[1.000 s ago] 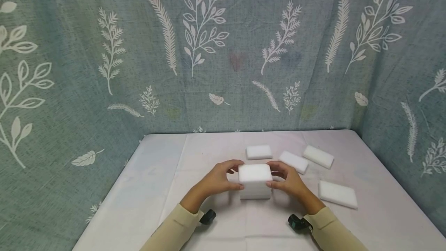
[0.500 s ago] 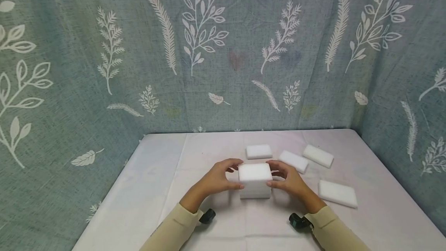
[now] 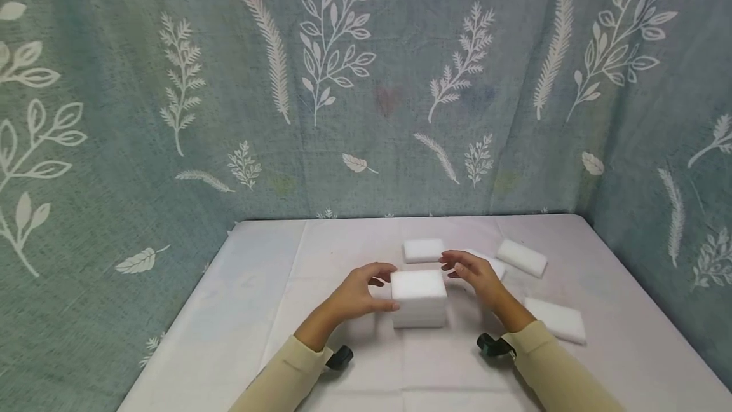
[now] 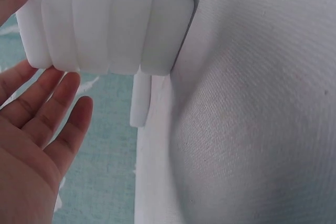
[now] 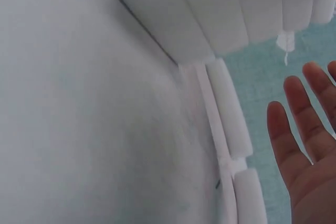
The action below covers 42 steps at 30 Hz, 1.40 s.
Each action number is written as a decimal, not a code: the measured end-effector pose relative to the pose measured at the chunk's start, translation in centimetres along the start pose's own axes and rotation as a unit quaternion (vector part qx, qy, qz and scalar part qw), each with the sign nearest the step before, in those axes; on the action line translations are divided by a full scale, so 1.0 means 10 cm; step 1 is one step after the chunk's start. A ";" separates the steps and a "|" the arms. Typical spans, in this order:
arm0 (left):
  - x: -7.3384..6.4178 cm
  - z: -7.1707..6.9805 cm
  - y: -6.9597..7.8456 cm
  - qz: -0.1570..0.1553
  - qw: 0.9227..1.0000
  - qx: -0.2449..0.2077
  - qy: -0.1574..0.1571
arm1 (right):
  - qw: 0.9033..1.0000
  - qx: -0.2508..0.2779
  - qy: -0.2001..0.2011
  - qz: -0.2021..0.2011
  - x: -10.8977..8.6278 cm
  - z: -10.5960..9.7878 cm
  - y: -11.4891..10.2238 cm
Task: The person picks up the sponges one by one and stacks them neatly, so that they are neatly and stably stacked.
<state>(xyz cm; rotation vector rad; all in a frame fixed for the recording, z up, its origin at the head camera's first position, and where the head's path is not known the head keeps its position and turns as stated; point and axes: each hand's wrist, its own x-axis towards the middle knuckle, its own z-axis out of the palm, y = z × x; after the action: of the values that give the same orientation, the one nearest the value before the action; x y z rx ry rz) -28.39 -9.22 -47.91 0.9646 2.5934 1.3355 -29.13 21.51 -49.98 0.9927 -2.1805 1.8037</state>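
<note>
A neat stack of white sponge blocks (image 3: 419, 304) stands on the white-covered table (image 3: 320, 367). My left hand (image 3: 357, 292) holds its left side, thumb at the front corner and fingers at the back one. In the left wrist view, those fingertips (image 4: 65, 80) meet the edge of the upper blocks. My right hand (image 3: 480, 281) is apart from the stack, off its back right corner, with fingers loosely bent and nothing in them. The right wrist view has a gap between the right fingers (image 5: 299, 103) and the stacked blocks (image 5: 210, 9).
Several loose white sponges lie around the stack: one behind it (image 3: 423, 250), one partly hidden by my right hand (image 3: 493, 266), another farther back (image 3: 521, 257), and one to the right (image 3: 555, 320). Leaf-patterned green cloth (image 3: 389, 177) surrounds the table.
My right hand has let go of the stack's right side and moved slightly up and back from it. The left hand and the stack stay in place.
</note>
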 end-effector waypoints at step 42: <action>-0.07 -0.03 -0.04 0.029 0.999 -0.014 0.034 | 0.922 -0.291 -0.026 0.255 0.70 -0.20 0.47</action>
<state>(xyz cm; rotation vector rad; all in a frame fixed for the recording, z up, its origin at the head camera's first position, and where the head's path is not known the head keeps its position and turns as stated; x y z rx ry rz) -28.15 -9.99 -48.14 1.0155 2.6065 1.4393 -37.75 20.94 -49.79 0.3616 -2.9385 1.1102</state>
